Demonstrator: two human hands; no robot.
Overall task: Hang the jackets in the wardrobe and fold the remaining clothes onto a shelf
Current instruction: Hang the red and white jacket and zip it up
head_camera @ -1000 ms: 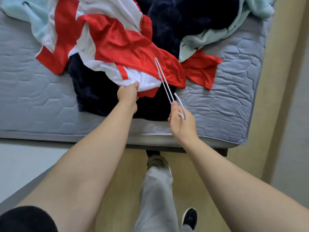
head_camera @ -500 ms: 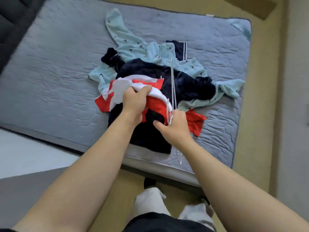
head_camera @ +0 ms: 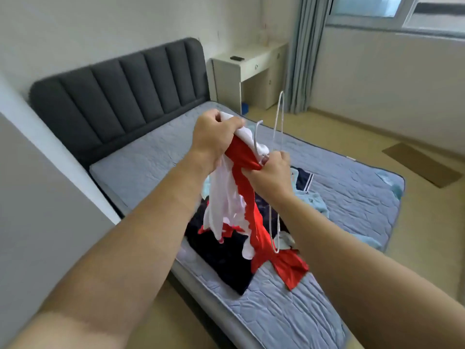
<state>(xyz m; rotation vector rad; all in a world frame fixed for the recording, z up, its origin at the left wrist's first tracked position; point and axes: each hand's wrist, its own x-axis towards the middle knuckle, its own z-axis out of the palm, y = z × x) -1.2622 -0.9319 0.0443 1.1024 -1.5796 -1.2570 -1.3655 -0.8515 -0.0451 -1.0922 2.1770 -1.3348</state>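
**Head view.** Left hand (head_camera: 214, 137) grips the upper edge of the red-and-white jacket (head_camera: 254, 222), raised above the bed (head_camera: 352, 222). Right hand (head_camera: 271, 172) clasps jacket and white hanger (head_camera: 277, 122) together. Hanger apparently not yet inserted. Navy garment (head_camera: 221, 248) and pale blue garment (head_camera: 312, 200) lie unfolded on the bed.

red-white jacket (head_camera: 247, 197) lifted off bed (head_camera: 327, 285) | hanger (head_camera: 278, 137) now upright

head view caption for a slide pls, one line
Left hand grips a red and white jacket over the bed; right hand holds it with a white hanger.
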